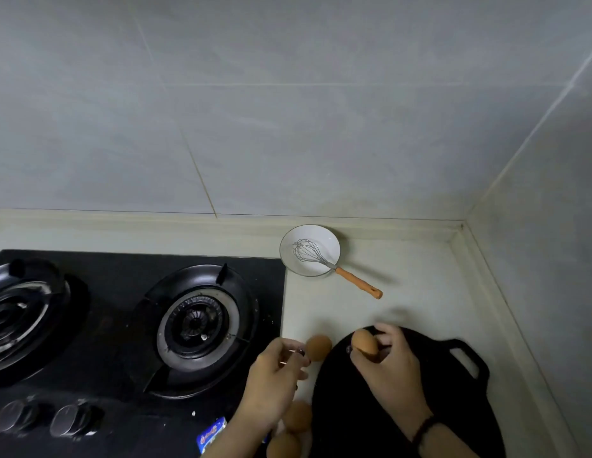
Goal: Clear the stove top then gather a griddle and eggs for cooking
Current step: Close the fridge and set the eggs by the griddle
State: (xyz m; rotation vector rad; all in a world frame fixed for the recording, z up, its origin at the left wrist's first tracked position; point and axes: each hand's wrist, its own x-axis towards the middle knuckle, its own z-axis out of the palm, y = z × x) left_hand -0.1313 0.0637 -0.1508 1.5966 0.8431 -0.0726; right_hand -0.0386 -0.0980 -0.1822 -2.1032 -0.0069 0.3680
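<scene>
The right hand (387,361) grips a brown egg (365,341) over the black griddle (453,408) at the counter's front edge. The left hand (275,375) seems to pinch another egg (318,347) beside the stove (123,325); more eggs (296,421) lie beneath it.

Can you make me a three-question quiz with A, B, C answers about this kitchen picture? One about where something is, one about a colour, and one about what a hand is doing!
1. Where does the wire whisk with the orange handle lie?
A. On a burner
B. With its wires in the round white bowl
C. On the griddle

2. What colour is the flat round griddle?
A. Black
B. White
C. Orange

3. What is the right hand doing?
A. Turning a stove knob
B. Resting flat on the counter
C. Holding a brown egg over the griddle

Answers:
1 B, the wire head sits inside the bowl and the handle sticks out onto the counter.
2 A, its whole surface and handle look black.
3 C, its fingers curl round the egg above the griddle.
</scene>
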